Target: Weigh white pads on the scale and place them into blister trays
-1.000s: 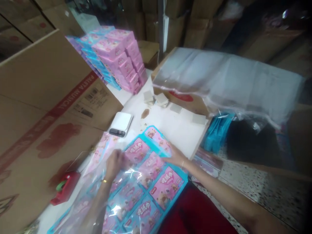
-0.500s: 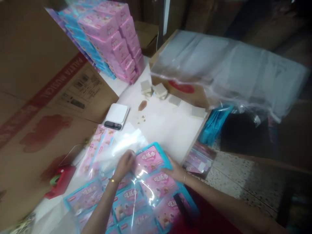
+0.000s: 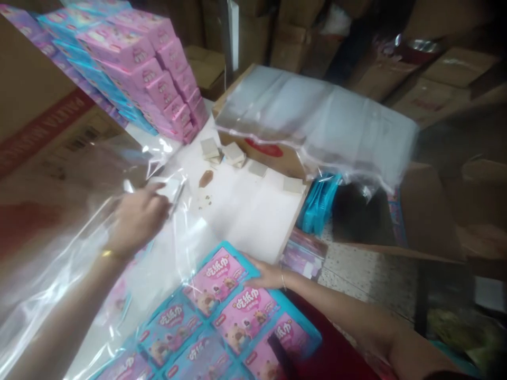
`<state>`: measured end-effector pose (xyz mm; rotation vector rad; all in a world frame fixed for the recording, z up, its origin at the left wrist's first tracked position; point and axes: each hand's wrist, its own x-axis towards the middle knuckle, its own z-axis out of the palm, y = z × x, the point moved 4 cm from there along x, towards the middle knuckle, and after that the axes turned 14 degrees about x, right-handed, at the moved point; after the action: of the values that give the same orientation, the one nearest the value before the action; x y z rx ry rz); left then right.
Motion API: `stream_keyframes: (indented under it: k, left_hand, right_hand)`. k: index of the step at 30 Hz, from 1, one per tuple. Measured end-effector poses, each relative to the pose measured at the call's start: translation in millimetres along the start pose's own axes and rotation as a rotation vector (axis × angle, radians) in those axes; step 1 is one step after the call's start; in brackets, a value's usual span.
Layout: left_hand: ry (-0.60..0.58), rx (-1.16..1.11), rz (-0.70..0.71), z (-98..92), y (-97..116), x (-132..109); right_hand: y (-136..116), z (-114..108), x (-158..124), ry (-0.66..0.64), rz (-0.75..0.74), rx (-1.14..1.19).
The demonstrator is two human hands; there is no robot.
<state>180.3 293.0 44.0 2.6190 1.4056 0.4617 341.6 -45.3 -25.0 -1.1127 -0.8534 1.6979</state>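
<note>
A turquoise tray (image 3: 312, 332) lies in front of me, filled with pink, blue and purple packs printed with cartoon animals. My right hand (image 3: 263, 274) grips its far right rim, fingers on the edge by a pink pack (image 3: 217, 279). My left hand (image 3: 140, 216) is raised at the left, over the white scale (image 3: 174, 190). Its fingers are curled on a sheet of clear plastic (image 3: 95, 232), perhaps a bag, that spreads around the hand and down the left side. A black strip (image 3: 281, 353) crosses the nearest pink pack.
Pink and blue boxes (image 3: 138, 63) are stacked at the back left beside a large carton (image 3: 35, 137). Small grey pieces (image 3: 233, 153) lie on the white table (image 3: 245, 206). Clear bags (image 3: 317, 111) cover a carton at the right, with turquoise trays (image 3: 319, 206) below.
My left hand has moved from the tray up and left, drawing the clear plastic off the packs. My right hand stays on the tray's rim. The whole view has shifted.
</note>
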Motion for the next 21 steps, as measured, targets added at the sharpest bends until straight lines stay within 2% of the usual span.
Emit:
stream_keyframes:
  k: [3,4,5,9,11,15,17,21]
  left_hand:
    - [-0.363,0.09,0.306,40.8,7,-6]
    - [-0.451,0.119,0.347,53.7,8,-14]
    - [-0.518,0.117,0.33,65.3,9,-23]
    - [-0.717,-0.07,0.084,97.0,25,-58]
    - [-0.751,-0.234,-0.036,102.9,38,-68]
    - [-0.783,-0.729,-0.337,108.1,60,-76]
    - [-0.835,-0.8,-0.398,111.0,68,-78]
    - [-0.871,-0.818,-0.387,111.5,79,-74]
  right_hand:
    - [7,-1,1,-0.044,-0.027,-0.012]
    - [10,-1,3,-0.063,-0.033,-0.015]
    - [12,-2,4,-0.074,-0.032,-0.015]
    - [15,2,11,-0.129,0.001,0.04]
    - [15,8,15,-0.176,0.012,0.08]
    - [18,26,26,-0.248,-0.029,0.066]
    - [20,37,31,-0.279,-0.028,0.04]
    - [24,56,40,-0.345,0.08,0.0]
